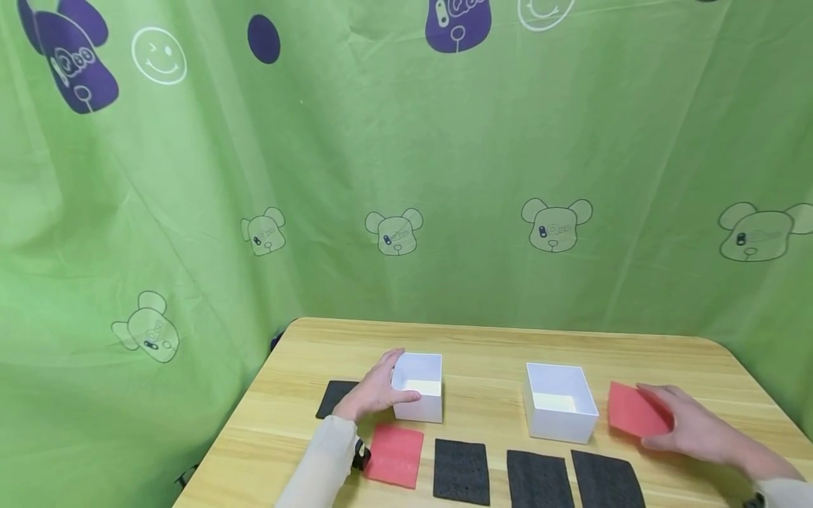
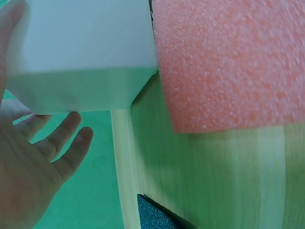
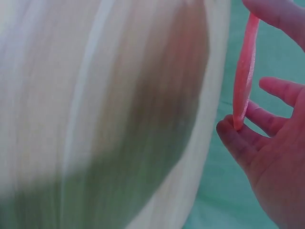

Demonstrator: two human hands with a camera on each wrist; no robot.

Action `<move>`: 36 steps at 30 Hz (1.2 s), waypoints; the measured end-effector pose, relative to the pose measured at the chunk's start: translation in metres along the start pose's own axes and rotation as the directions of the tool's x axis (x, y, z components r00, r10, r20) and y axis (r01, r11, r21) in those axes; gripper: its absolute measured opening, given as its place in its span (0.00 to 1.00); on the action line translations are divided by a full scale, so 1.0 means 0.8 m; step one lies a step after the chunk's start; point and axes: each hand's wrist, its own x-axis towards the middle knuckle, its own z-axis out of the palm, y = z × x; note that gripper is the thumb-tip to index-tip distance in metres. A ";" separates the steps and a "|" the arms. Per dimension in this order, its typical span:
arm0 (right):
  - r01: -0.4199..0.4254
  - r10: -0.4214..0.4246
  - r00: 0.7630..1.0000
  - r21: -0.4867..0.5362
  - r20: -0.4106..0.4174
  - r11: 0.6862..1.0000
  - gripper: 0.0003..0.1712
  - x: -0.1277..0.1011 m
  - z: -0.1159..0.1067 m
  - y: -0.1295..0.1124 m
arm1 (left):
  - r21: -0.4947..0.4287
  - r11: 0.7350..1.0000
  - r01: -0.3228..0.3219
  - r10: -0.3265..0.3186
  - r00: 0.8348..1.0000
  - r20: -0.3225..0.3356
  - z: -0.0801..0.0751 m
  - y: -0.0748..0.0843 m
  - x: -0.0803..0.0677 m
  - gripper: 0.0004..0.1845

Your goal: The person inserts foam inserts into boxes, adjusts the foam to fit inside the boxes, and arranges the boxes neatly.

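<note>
In the head view my left hand (image 1: pixel 379 388) spans the left side of a small white open-topped box (image 1: pixel 427 406), thumb at the front and fingers toward the back. The left wrist view shows the box's wall (image 2: pixel 86 38) close up, with fingertips against its far edge. On the right, my right hand (image 1: pixel 692 425) holds a red foam sheet (image 1: pixel 635 410) by its edges, between thumb and fingers. The right wrist view shows this foam sheet (image 3: pixel 244 76) edge-on, slightly bowed, above the table. A second white box (image 1: pixel 562 420) stands just left of it.
Another red foam sheet (image 1: pixel 395 455) lies near my left wrist. Several black foam sheets (image 1: pixel 461 471) lie along the front of the wooden table (image 1: pixel 483 346), and one black sheet (image 1: pixel 333 397) lies behind my left hand. A green curtain (image 1: pixel 444 155) hangs behind the table.
</note>
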 end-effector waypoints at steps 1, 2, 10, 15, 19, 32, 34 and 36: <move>0.002 -0.002 1.000 -0.013 -0.013 1.000 0.56 -0.001 -0.002 -0.002 | -0.003 1.000 -0.001 0.001 1.000 0.000 0.000 -0.001 0.000 0.57; 0.011 -0.011 1.000 -0.013 -0.018 1.000 0.56 -0.001 -0.004 -0.004 | -0.004 1.000 -0.002 0.002 1.000 0.000 0.000 -0.001 0.000 0.57; 0.045 -0.050 0.995 -0.066 -0.083 0.997 0.55 -0.006 -0.024 -0.016 | 0.003 1.000 -0.017 0.017 1.000 -0.001 0.000 -0.004 -0.002 0.56; 0.076 -0.088 0.989 -0.098 -0.121 0.992 0.55 -0.004 -0.038 -0.025 | 0.005 1.000 -0.015 0.015 1.000 0.002 0.000 -0.004 -0.003 0.57; 0.102 -0.117 0.985 -0.123 -0.129 0.987 0.56 0.001 -0.049 -0.039 | 0.005 1.000 -0.022 0.022 1.000 0.005 -0.001 -0.005 -0.004 0.57; 0.133 -0.143 0.984 -0.095 -0.109 0.987 0.56 0.026 -0.074 -0.090 | -0.054 0.999 0.007 -0.007 1.000 0.000 0.000 -0.001 -0.003 0.59; 0.147 -0.157 0.981 -0.095 -0.112 0.985 0.56 0.029 -0.075 -0.097 | -0.057 0.998 0.015 -0.015 1.000 0.001 0.000 -0.001 -0.003 0.59; 0.154 -0.164 0.980 -0.098 -0.112 0.983 0.56 0.032 -0.074 -0.102 | -0.063 0.998 0.015 -0.015 1.000 0.002 0.000 -0.001 -0.003 0.59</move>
